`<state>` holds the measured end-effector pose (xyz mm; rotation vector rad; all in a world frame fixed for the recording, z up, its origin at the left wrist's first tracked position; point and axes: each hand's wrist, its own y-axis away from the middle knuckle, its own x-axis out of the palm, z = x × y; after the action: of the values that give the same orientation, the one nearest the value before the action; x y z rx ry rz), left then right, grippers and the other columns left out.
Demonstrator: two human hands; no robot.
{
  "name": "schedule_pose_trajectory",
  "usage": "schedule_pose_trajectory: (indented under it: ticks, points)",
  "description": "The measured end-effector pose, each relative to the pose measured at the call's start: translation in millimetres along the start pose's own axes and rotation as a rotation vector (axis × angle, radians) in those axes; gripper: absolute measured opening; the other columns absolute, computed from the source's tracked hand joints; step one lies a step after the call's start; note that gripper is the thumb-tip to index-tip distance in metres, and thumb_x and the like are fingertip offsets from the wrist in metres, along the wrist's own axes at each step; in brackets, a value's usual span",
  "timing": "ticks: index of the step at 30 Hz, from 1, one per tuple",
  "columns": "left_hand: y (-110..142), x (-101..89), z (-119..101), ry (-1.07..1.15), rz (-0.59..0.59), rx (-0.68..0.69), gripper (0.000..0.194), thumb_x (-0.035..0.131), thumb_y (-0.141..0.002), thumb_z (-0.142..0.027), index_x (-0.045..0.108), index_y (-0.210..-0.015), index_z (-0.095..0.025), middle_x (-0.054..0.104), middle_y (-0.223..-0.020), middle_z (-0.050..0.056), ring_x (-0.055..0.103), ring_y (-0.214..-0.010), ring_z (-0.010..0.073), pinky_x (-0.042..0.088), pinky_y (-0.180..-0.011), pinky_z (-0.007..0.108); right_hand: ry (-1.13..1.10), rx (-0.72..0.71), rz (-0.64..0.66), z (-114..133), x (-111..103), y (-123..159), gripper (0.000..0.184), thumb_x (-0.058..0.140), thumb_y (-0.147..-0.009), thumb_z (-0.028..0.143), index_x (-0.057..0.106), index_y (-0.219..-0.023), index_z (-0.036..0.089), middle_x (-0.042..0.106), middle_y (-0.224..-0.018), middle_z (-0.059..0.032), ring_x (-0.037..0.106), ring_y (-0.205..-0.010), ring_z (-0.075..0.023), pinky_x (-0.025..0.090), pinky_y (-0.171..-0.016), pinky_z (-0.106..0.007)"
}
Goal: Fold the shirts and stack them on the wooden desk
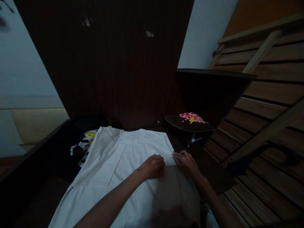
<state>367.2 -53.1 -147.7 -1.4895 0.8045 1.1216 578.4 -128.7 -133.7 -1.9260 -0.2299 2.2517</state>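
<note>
A white shirt (133, 158) lies spread out, its neckline toward the dark panel. Its left-hand sleeve is folded inward over the body and ends in a straight edge. My left hand (154, 166) rests on the shirt right of its middle, fingers curled closed at the cloth. Close by on the right, my right hand (186, 162) pinches the shirt's side edge between thumb and fingers. A small fold of cloth stretches between both hands. The lower right of the shirt lies in shadow.
Dark clothes (64, 148) and a black, white and yellow patterned cloth (89, 139) lie to the left. A tall dark wooden panel (106, 63) stands behind. On the right are a small shelf (173, 120) bearing colourful bits (192, 117) and wooden slats (273, 85).
</note>
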Motion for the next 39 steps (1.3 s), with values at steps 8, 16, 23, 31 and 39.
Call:
schedule_pose_trajectory:
  ticks: [8, 16, 23, 31, 39]
  points:
    - [11, 6.3, 6, 0.251, -0.181, -0.095, 0.028, 0.06, -0.085, -0.029, 0.062, -0.111, -0.018, 0.065, -0.119, 0.01, 0.058, -0.111, 0.0239, 0.046, -0.095, 0.038, -0.034, 0.057, -0.019, -6, 6, -21, 0.028, 0.044, -0.095, 0.026, 0.071, -0.1, 0.02, 0.069, -0.105, -0.0081, 0.055, -0.101, -0.0226, 0.04, -0.09, -0.031]
    - [13, 9.9, 7, 0.196, -0.165, -0.064, 0.02, 0.06, -0.084, -0.027, 0.068, -0.101, -0.018, 0.068, -0.118, 0.008, 0.062, -0.108, 0.0231, 0.047, -0.096, 0.038, -0.016, 0.171, 0.008, -2, 7, -39, 0.017, 0.054, -0.089, 0.026, 0.07, -0.089, 0.019, 0.064, -0.098, -0.0074, 0.057, -0.099, -0.0213, 0.041, -0.082, -0.028]
    - [12, 11.0, 4, 0.113, -0.142, 0.006, 0.013, 0.053, -0.088, -0.02, 0.065, -0.083, -0.018, 0.071, -0.099, 0.005, 0.065, -0.093, 0.0172, 0.05, -0.088, 0.03, 0.121, 0.214, 0.034, 16, 2, -48, 0.016, 0.053, -0.088, 0.026, 0.067, -0.087, 0.018, 0.065, -0.1, -0.0082, 0.057, -0.102, -0.022, 0.041, -0.076, -0.027]
    - [10, 8.6, 4, 0.125, -0.064, -0.012, 0.014, 0.051, -0.089, -0.019, 0.064, -0.085, -0.018, 0.069, -0.091, 0.006, 0.064, -0.092, 0.0173, 0.05, -0.089, 0.03, -0.019, 0.038, 0.06, 15, 1, -94, 0.026, 0.05, -0.083, 0.012, 0.066, -0.102, 0.018, 0.064, -0.11, -0.0077, 0.061, -0.098, -0.0182, 0.043, -0.082, -0.026]
    - [10, 5.9, 2, 0.122, -0.108, -0.004, 0.015, 0.052, -0.091, -0.023, 0.064, -0.083, -0.019, 0.07, -0.094, 0.005, 0.065, -0.093, 0.0165, 0.05, -0.088, 0.03, -0.082, -0.083, 0.211, -7, 13, -168, 0.027, 0.05, -0.091, 0.023, 0.068, -0.108, 0.015, 0.066, -0.111, -0.0117, 0.063, -0.103, -0.0199, 0.044, -0.089, -0.027]
